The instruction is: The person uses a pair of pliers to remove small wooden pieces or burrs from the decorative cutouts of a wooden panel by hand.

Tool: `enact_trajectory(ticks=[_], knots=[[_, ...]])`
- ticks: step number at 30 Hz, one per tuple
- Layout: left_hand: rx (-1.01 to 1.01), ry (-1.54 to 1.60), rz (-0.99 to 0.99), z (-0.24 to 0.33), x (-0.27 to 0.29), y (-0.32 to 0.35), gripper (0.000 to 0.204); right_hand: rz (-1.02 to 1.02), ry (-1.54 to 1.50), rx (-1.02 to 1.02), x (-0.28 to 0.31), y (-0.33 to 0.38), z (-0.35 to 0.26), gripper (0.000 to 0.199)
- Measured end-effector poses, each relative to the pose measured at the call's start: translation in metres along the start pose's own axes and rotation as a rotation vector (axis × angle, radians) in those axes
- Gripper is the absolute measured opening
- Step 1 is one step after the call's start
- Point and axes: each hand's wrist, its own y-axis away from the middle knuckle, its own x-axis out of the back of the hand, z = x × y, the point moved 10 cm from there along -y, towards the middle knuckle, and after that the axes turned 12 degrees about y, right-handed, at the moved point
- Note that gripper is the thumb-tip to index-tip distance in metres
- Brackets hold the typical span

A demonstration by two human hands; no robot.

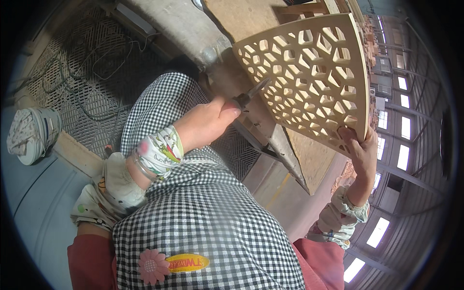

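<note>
A curved wooden panel (356, 58), pierced with many irregular angular holes, stands tilted over the bench. My right hand (361, 152) grips its lower right corner, with fingers reaching into the openings and round the edge. Closed around the dark handle of a slim, pointed hand tool (259, 88) is my left hand (210, 121). The tool's thin metal end points up and right, at the panel's left edge among the smaller holes. I cannot tell whether the tip touches the wood or whether it is a knife or a file.
Under the panel lies a plywood board (309, 162) on the bench, with a pointed corner toward me. Cables (79, 96) cross a lattice floor mat (53, 79) at left. A whitish tub (46, 128) stands at far left. My checked apron (208, 208) fills the lower middle.
</note>
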Motion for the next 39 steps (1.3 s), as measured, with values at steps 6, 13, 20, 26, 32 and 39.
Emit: enact_trajectory(ticks=[6, 13, 20, 26, 32, 39], knots=[[-0.104, -0.157, 0.106, 0.006, -0.003, -0.018, 0.052, 0.004, 0.019, 0.030, 0.000, 0.000, -0.001, 0.023], [-0.010, 0.045, 0.016, -0.003, -0.012, -0.029, 0.050, 0.000, 0.015, 0.111, 0.000, -0.004, -0.002, 0.021], [0.194, 0.437, -0.296, -0.019, -0.027, -0.035, 0.046, 0.000, -0.110, 0.061, 0.000, -0.009, 0.013, 0.021], [0.275, 0.409, -0.366, -0.012, -0.023, -0.030, 0.044, 0.028, -0.035, 0.044, 0.004, -0.012, 0.013, 0.023], [0.262, 0.326, -0.304, -0.029, -0.005, -0.004, 0.039, 0.032, -0.052, 0.017, 0.002, -0.013, 0.022, 0.025], [-0.148, -0.263, 0.154, -0.008, 0.023, 0.003, 0.040, 0.028, -0.085, 0.050, 0.001, -0.018, 0.014, 0.022]])
